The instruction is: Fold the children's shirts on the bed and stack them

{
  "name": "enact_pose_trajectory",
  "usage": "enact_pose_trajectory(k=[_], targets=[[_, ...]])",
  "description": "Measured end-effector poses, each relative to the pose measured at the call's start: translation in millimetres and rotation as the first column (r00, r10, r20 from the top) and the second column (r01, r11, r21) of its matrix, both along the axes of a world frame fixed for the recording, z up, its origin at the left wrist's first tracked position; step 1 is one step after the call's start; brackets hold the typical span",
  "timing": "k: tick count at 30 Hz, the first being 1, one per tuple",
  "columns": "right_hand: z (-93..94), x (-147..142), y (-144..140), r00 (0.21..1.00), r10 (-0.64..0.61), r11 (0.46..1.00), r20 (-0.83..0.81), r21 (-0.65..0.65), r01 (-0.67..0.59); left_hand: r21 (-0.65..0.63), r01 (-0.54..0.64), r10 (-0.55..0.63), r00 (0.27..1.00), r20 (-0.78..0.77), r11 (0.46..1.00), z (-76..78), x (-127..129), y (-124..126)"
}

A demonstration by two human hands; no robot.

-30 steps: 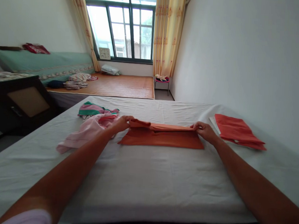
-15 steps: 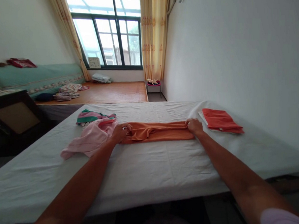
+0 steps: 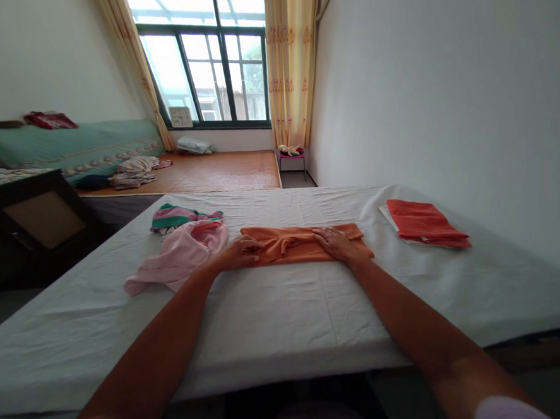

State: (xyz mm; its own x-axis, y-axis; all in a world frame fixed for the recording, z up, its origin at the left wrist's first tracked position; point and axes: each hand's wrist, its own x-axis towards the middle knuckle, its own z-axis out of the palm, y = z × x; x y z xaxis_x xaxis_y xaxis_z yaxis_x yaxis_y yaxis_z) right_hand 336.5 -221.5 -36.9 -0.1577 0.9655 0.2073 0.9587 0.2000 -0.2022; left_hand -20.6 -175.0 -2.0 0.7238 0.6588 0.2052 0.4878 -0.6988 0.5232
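The left hand (image 3: 244,253) has its fingers curled around the left end of an orange cloth (image 3: 301,244), pinching the bunched fabric there. The right hand (image 3: 335,243) lies flat, fingers stretched out and close together, palm down on the cloth's middle, gripping nothing. The cloth is a long, narrow folded band lying across a bed (image 3: 274,310) covered in a white sheet, about midway across it and toward its far side.

Just left of the cloth, almost touching the left hand, sits a heap of pink clothes (image 3: 182,254), with a green-and-pink striped piece (image 3: 178,216) behind it. Well right of the cloth, near the wall, lies a folded red stack (image 3: 424,221).

The risks, as a judgement: the cloth's left half looks wrinkled and loosely gathered, so any pull from the left hand could drag the layers out of line under the flat right palm and undo the fold. The pink heap sits so near that the left hand could catch it and draw it onto the cloth.
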Motion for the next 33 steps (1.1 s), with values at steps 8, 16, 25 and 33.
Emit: enact_pose_trajectory(k=[8, 16, 25, 33], targets=[[-3.6, 3, 6, 0.999, 0.035, 0.999, 0.007, 0.01, -0.035, -0.018, -0.164, 0.164, 0.986, -0.017, 0.986, 8.4, -10, 2], [-9.1, 4, 8, 0.999, 0.041, 0.999, 0.004, -0.017, -0.041, 0.256, -0.412, 0.449, 0.888, -0.103, 0.874, -2.0, 11, 26], [-2.7, 11, 4, 0.995, 0.069, 0.996, -0.071, -0.048, -0.073, 0.381, -0.534, 0.631, 0.75, -0.199, 0.755, 10.7, 27, 56], [-3.0, 24, 8, 0.988, 0.068, 0.995, -0.136, -0.07, -0.078, 0.216, -0.127, 0.17, 0.966, -0.193, 0.968, 2.2, 58, 21]])
